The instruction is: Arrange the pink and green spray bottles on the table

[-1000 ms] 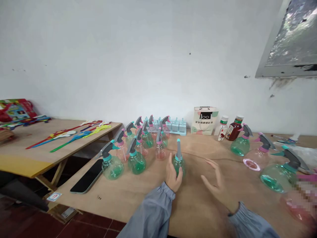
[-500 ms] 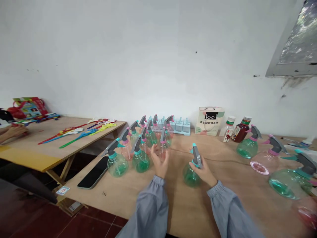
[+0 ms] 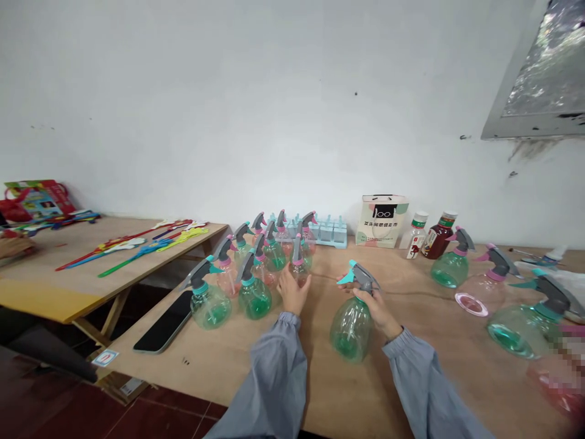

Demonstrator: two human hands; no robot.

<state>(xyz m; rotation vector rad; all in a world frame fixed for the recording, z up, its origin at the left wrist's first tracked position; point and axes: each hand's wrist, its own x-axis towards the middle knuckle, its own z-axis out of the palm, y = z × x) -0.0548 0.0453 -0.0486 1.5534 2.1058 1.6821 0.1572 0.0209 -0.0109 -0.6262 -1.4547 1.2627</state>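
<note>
My right hand [image 3: 375, 310] grips a green spray bottle [image 3: 351, 329] by its neck; the bottle's turquoise nozzle points left. At the front of a cluster of spray bottles, my left hand [image 3: 293, 289] has its fingers spread around the near side of a pink-collared spray bottle [image 3: 298, 268]. Whether it touches that bottle is unclear. Just left of this hand stands a green bottle with a grey trigger [image 3: 256, 297], and beyond it another green one [image 3: 211, 305]. Several pink and green bottles stand behind them.
A black phone [image 3: 164, 323] lies at the table's left. Behind are light-blue moulds [image 3: 333, 233], a paper bag [image 3: 381, 222] and two drink bottles [image 3: 415, 236]. More spray bottles [image 3: 450, 268] stand at right. Another table [image 3: 41, 292] holds colourful strips; a blurred hand [image 3: 16, 244] is there.
The bottle in my right hand has turned, its nozzle now pointing left, and it appears more upright and nearer. My left hand has moved slightly towards the cluster. The view has shifted a little.
</note>
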